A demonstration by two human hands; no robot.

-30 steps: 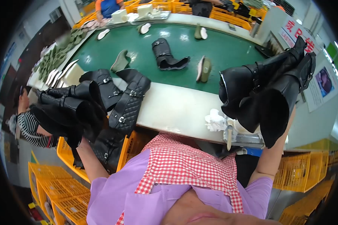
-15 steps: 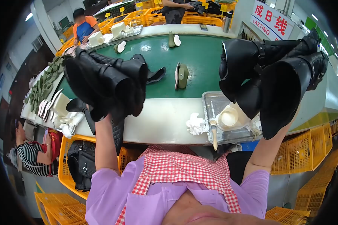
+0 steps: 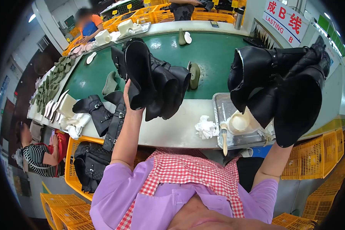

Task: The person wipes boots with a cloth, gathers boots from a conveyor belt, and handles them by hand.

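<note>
Several black boot uppers [image 3: 161,86] are held up over the green surface by my left hand [image 3: 131,100]; its thumb shows along their left side, and the boots cover most of the other fingers. On the right, another bunch of black boot uppers [image 3: 295,99] hangs with its wide openings towards me. Its bulk hides my right hand; only the forearm shows beneath. Two more black boots with buckles [image 3: 99,117] lie on the near white edge, left of my left forearm. An olive shoe piece [image 3: 194,76] lies just right of the left bunch.
A metal tray [image 3: 249,142] holds a white pot [image 3: 239,122] and a brush [image 3: 224,140], beside crumpled white paper [image 3: 206,128]. A yellow crate [image 3: 71,165] with black boots stands at lower left. People are at the left and the far side.
My left hand has carried its bunch of boots to the right, over the middle of the green surface. The right bunch has shifted only slightly. The boots lying at left show again.
</note>
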